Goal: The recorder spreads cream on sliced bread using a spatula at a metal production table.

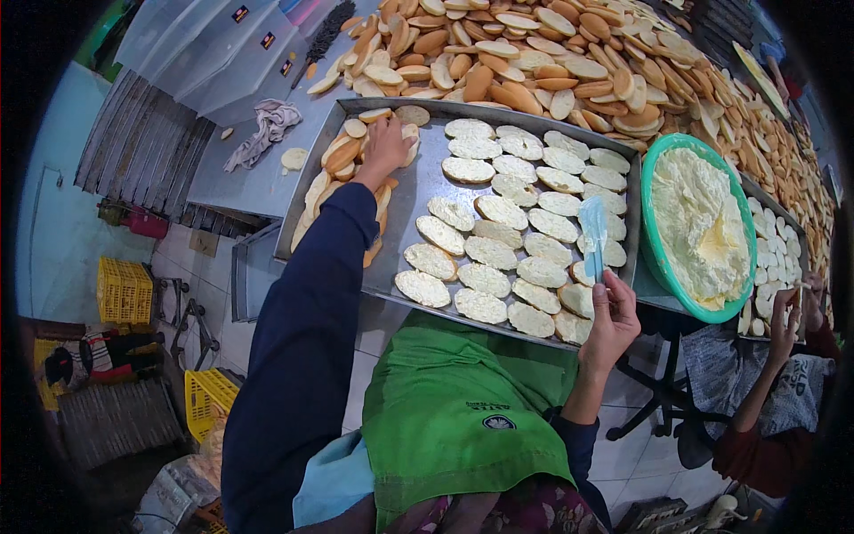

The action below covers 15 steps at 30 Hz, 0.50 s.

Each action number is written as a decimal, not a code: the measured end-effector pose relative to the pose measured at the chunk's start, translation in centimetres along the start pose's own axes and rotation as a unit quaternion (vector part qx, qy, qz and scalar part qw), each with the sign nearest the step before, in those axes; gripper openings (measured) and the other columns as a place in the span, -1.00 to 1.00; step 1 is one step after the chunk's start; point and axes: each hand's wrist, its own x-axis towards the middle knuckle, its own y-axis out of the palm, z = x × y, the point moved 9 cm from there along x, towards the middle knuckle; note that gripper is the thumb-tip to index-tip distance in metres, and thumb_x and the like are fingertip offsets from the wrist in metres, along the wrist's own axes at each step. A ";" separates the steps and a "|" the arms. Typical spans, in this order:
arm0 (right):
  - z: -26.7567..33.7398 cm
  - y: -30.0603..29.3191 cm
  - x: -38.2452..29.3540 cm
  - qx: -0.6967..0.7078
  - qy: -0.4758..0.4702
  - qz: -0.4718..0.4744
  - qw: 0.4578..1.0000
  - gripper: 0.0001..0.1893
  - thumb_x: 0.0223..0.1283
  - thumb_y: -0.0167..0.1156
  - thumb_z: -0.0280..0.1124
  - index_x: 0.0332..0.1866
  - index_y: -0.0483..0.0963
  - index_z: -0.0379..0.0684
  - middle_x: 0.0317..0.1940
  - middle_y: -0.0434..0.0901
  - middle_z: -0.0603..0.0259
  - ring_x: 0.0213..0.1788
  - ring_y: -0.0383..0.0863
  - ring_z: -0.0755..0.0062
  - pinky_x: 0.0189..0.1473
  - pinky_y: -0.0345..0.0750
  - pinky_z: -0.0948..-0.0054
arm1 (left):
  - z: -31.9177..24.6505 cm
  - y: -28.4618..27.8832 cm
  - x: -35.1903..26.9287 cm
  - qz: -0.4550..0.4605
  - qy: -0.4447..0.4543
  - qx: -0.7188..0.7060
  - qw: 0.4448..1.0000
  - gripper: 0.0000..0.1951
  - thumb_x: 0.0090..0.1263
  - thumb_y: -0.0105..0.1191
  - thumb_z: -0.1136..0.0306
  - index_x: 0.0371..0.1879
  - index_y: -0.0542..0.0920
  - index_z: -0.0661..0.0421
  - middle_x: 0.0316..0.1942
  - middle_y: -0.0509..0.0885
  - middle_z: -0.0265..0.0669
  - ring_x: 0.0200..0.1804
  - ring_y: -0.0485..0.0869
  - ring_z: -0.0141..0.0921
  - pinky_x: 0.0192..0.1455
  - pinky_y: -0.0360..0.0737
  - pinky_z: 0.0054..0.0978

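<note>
My left hand [388, 148] reaches into the far left part of a metal baking tray [400, 220], its fingers over a heap of plain bread slices [341, 157]. One slice lies against the thumb side; whether the fingers grip it is hidden. Between the fingers of my right hand [610, 320] is the handle of a light-blue spatula [593, 230], its blade smeared with cream and raised over the tray's right side. Rows of oval bread slices coated with pale cream [490, 250] cover the tray's middle and right.
A green basin of pale cream [700, 227] stands against the tray's right side. Behind lies a large pile of cut bread [534, 60]. A cloth [265, 130], a brush [327, 37] and plastic bins [220, 60] sit at left. At right, a co-worker's hands [786, 320] are over another tray.
</note>
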 end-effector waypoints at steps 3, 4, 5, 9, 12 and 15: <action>0.2 -0.1 0.0 -0.009 -0.018 0.000 1.000 -0.80 0.02 0.22 -0.58 -0.19 0.55 -0.29 -0.23 0.51 0.27 -0.26 0.45 0.62 -0.24 0.38 0.68 | -1.5 -0.9 0.1 0.015 -0.014 0.172 0.985 -0.40 -0.02 0.26 0.02 -0.02 0.44 0.08 -0.02 0.31 -0.19 0.08 0.28 -0.18 0.06 0.26 -0.11; 0.2 -0.2 -0.1 -0.013 -0.015 -0.002 1.000 -0.80 0.02 0.22 -0.58 -0.19 0.55 -0.29 -0.23 0.51 0.27 -0.26 0.45 0.62 -0.24 0.37 0.68 | -2.3 -1.4 -0.1 0.036 -0.015 0.203 0.978 -0.41 -0.04 0.27 0.00 -0.04 0.46 0.04 -0.01 0.29 -0.22 0.09 0.24 -0.18 0.05 0.23 -0.08; 0.2 -0.2 -0.2 -0.017 -0.011 -0.002 1.000 -0.80 0.02 0.22 -0.57 -0.19 0.55 -0.28 -0.23 0.51 0.27 -0.25 0.45 0.62 -0.24 0.37 0.68 | -2.7 -1.5 -0.1 0.057 -0.017 0.234 0.970 -0.41 -0.07 0.27 -0.02 -0.05 0.48 0.00 0.00 0.28 -0.24 0.10 0.20 -0.18 0.03 0.20 -0.05; 0.2 -0.4 -0.2 -0.013 -0.004 -0.010 1.000 -0.79 -0.01 0.24 -0.59 -0.20 0.56 -0.29 -0.23 0.51 0.28 -0.22 0.46 0.61 -0.22 0.38 0.66 | -3.5 -2.2 0.0 0.089 -0.012 0.229 0.969 -0.51 -0.07 0.28 0.11 -0.12 0.51 -0.02 -0.06 0.37 -0.24 0.03 0.28 -0.21 0.02 0.15 -0.01; 0.7 0.1 -0.2 -0.043 -0.018 0.002 0.999 -0.76 -0.08 0.25 -0.63 -0.21 0.57 -0.26 -0.24 0.51 0.26 -0.20 0.47 0.56 -0.19 0.39 0.64 | -4.0 -2.9 -0.5 0.093 0.002 0.135 0.986 -0.60 -0.01 0.24 0.24 -0.16 0.50 0.04 -0.23 0.51 -0.22 -0.08 0.46 -0.26 -0.01 0.27 -0.08; 1.9 1.7 -0.3 -0.144 -0.062 0.047 0.987 -0.72 -0.14 0.26 -0.65 -0.22 0.57 -0.23 -0.26 0.51 0.24 -0.19 0.48 0.49 -0.17 0.39 0.62 | -3.8 -6.8 -2.2 -0.111 0.089 -0.165 0.976 -0.69 0.06 0.17 0.34 -0.20 0.49 0.13 -0.35 0.58 -0.20 -0.20 0.57 -0.31 -0.11 0.42 -0.19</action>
